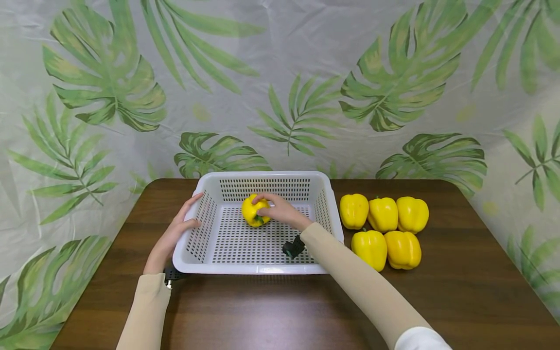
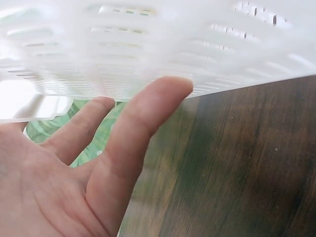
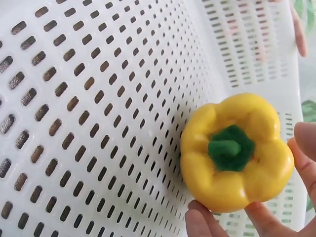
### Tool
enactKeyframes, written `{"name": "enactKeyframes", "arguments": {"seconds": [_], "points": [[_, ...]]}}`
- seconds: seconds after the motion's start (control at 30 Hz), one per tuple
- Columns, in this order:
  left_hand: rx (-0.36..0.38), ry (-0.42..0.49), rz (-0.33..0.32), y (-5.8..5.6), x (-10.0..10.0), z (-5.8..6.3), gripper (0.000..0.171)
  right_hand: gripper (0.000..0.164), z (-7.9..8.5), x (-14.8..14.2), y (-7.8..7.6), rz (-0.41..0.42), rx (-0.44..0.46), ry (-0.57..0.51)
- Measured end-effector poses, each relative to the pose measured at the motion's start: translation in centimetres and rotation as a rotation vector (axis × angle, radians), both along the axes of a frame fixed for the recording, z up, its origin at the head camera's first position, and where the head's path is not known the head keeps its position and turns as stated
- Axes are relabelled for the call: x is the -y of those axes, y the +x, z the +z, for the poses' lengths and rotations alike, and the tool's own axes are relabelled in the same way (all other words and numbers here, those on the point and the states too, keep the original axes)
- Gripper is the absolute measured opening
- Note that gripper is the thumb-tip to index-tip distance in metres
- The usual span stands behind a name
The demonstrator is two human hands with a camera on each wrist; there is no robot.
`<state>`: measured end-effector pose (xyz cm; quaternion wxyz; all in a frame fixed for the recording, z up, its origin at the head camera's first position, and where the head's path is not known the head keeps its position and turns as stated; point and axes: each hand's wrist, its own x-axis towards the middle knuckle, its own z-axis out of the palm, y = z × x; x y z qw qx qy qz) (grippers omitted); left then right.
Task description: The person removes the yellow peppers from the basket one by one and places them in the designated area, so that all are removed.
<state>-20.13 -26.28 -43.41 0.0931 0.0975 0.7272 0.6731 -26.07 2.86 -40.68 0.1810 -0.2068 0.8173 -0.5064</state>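
Note:
A white perforated plastic basket (image 1: 267, 269) sits on the table. My right hand (image 1: 280, 210) reaches into it and holds a yellow bell pepper (image 1: 250, 212) by its side, low over the basket floor. In the right wrist view the pepper's green stem (image 3: 231, 148) faces the camera, and fingertips touch its edge. At the basket's left side is my left hand (image 1: 172, 236), its fingers and thumb extended against the rim. The left wrist view shows the thumb (image 2: 143, 118) close to the basket wall (image 2: 163, 49). Several more yellow bell peppers (image 1: 384, 214) stand right of the basket.
The dark wooden table (image 1: 271, 311) runs back to a leaf-patterned cloth (image 1: 302, 58). A black wrist camera (image 1: 293, 248) on the right arm hangs over the basket floor. The loose peppers stand in two rows close to the basket's right wall.

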Motion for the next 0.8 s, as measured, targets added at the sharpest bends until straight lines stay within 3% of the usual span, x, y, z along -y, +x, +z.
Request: {"name": "enactKeyframes", "arguments": {"seconds": [0.13,0.43,0.8], "points": [[-0.002,-0.003,0.003,0.0,0.0,0.0,0.073,0.031,-0.5,0.0,-0.3,-0.009,0.023,-0.008],[0.012,-0.003,0.013,0.1,-0.1,0.2,0.072,0.059,-0.9,-0.1,-0.3,0.001,0.059,0.017],[0.018,0.001,0.010,0.1,-0.1,0.1,0.073,0.038,-1.0,0.2,-0.4,-0.052,0.080,0.039]]}}
